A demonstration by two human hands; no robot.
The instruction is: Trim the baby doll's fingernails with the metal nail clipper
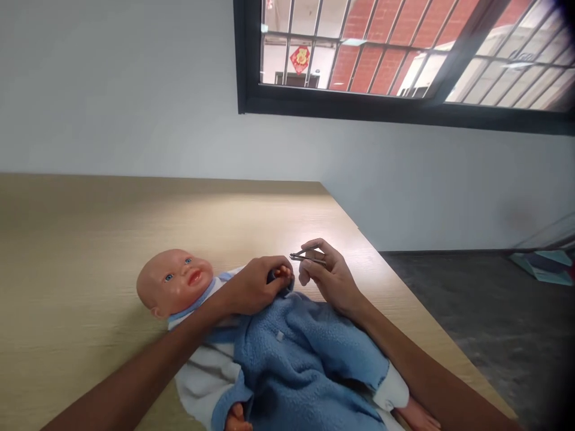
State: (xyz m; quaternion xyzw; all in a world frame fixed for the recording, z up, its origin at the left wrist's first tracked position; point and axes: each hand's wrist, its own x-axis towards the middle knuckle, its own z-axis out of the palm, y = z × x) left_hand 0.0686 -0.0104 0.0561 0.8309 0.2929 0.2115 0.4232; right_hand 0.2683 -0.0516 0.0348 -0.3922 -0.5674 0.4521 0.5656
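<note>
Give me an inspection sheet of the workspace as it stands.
Surface: wooden table, pale, lit from above.
Job's things: doll in blue fleece, lying on its back; nail clipper.
Clutter: nothing seen.
Hands: left hand grips the doll's hand; right hand holds the clipper beside it.
Cables: nothing seen.
Surroundings: white wall, barred window, dark floor, teal object at right.
</note>
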